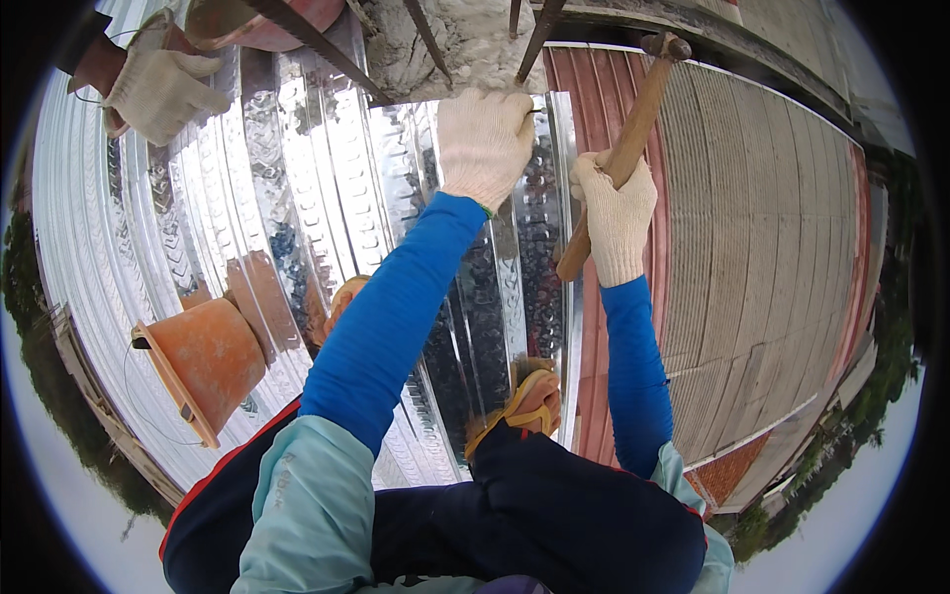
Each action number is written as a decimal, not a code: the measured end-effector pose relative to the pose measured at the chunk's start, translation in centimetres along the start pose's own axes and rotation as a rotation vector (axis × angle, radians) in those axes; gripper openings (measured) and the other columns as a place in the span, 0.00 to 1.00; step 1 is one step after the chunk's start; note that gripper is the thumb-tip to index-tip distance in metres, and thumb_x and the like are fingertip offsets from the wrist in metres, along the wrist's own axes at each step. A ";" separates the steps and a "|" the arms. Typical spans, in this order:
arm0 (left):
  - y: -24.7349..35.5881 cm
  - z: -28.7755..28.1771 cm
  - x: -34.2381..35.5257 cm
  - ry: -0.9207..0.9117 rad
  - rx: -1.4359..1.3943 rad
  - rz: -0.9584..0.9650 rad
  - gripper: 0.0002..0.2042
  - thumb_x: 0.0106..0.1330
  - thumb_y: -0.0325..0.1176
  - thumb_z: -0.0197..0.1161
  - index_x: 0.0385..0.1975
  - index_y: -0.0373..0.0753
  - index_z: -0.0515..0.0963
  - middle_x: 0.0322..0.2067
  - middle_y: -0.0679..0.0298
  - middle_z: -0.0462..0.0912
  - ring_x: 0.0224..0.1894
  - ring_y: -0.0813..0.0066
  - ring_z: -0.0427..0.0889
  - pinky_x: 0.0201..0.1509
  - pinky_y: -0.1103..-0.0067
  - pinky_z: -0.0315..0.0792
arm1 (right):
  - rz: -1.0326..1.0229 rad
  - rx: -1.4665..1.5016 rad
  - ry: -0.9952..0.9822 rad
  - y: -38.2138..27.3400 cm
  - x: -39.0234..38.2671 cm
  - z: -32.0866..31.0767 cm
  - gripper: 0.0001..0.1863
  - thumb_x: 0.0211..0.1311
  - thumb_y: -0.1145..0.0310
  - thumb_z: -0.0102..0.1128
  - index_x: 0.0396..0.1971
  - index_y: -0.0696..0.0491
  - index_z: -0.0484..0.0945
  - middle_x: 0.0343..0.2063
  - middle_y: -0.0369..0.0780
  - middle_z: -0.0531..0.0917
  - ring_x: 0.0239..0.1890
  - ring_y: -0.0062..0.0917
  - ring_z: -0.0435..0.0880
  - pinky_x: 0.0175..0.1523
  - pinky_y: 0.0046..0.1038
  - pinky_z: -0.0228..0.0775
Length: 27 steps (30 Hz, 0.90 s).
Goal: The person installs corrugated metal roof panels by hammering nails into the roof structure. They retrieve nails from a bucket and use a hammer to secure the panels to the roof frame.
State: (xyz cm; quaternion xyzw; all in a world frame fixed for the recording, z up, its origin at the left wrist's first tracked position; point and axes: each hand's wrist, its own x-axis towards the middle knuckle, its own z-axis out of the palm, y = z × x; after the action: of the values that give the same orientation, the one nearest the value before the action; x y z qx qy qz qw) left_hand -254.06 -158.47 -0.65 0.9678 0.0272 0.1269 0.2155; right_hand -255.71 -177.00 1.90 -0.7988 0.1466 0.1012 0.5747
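My right hand (pixel 621 223), in a white knit glove, is closed round the wooden handle of a hammer (pixel 641 117). The hammer slants up and right, its metal head raised at the far end. My left hand (pixel 485 144), gloved alike, is closed near the far edge of a shiny corrugated metal sheet (pixel 396 148). A short, thin, dark nail-like piece juts from the right side of that fist; its other end is hidden by the glove. Both hands are over the roof, the right one just beyond the sheet's right edge.
Another person's gloved hand (pixel 163 94) is at the upper left, near a reddish tub (pixel 259 22). An orange bucket (pixel 206 358) lies tipped at the left. Rusty bars (pixel 427 40) rise from rough concrete at the far edge. Weathered grey roofing (pixel 757 218) spreads right.
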 end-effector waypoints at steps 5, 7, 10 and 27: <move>0.9 0.4 1.9 -0.031 -0.020 -0.011 0.09 0.70 0.41 0.67 0.37 0.46 0.91 0.33 0.61 0.92 0.39 0.54 0.90 0.44 0.60 0.78 | -0.008 -0.222 0.118 2.2 -2.1 -0.9 0.13 0.59 0.66 0.75 0.37 0.56 0.82 0.30 0.39 0.86 0.32 0.24 0.87 0.41 0.31 0.80; 1.3 1.1 2.3 -0.041 -0.042 -0.031 0.10 0.71 0.42 0.67 0.39 0.45 0.92 0.34 0.59 0.92 0.39 0.53 0.91 0.45 0.62 0.80 | -0.073 -0.267 0.150 3.1 -2.2 -0.6 0.13 0.60 0.65 0.76 0.36 0.58 0.82 0.29 0.37 0.84 0.30 0.22 0.84 0.39 0.30 0.78; 0.9 2.3 1.9 0.015 -0.066 -0.065 0.10 0.70 0.41 0.68 0.41 0.45 0.91 0.36 0.57 0.92 0.39 0.52 0.91 0.48 0.61 0.81 | 0.030 -0.290 0.089 3.1 -2.4 1.0 0.18 0.58 0.63 0.76 0.43 0.58 0.83 0.32 0.45 0.87 0.35 0.35 0.91 0.45 0.38 0.82; 4.1 6.0 -0.6 0.206 -0.227 -0.349 0.10 0.77 0.35 0.64 0.50 0.40 0.85 0.46 0.51 0.90 0.49 0.46 0.89 0.54 0.61 0.80 | 0.115 -0.329 0.224 4.4 -2.8 2.6 0.16 0.60 0.64 0.76 0.40 0.56 0.80 0.33 0.48 0.88 0.38 0.45 0.91 0.48 0.43 0.82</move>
State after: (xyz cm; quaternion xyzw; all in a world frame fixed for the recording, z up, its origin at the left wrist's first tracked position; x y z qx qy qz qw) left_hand -253.13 -164.71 -4.33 0.9000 0.2015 0.1882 0.3376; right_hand -259.83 -175.55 -1.96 -0.8785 0.2365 0.0671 0.4097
